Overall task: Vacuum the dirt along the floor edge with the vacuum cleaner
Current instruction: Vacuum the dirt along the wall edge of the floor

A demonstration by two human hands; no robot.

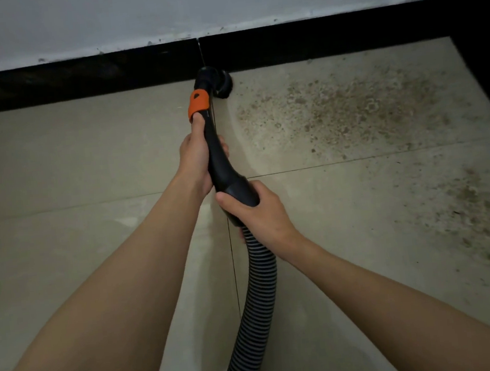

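A black vacuum wand (215, 155) with an orange collar (198, 101) points away from me toward the wall. Its round brush nozzle (219, 83) rests on the beige tile floor right at the black skirting (78, 78). My left hand (196, 157) grips the wand just below the orange collar, thumb lying up along it. My right hand (252, 211) grips the wand's thick lower end, where the ribbed grey-black hose (256, 289) starts. Brown dirt (350, 106) is scattered over the tile to the right of the nozzle, apart from it.
A second patch of dirt (480, 216) lies farther right and nearer me. The black skirting turns a corner at the upper right (487, 42). A grey-white wall (220, 2) rises above it. The hose runs down out of view at the bottom.
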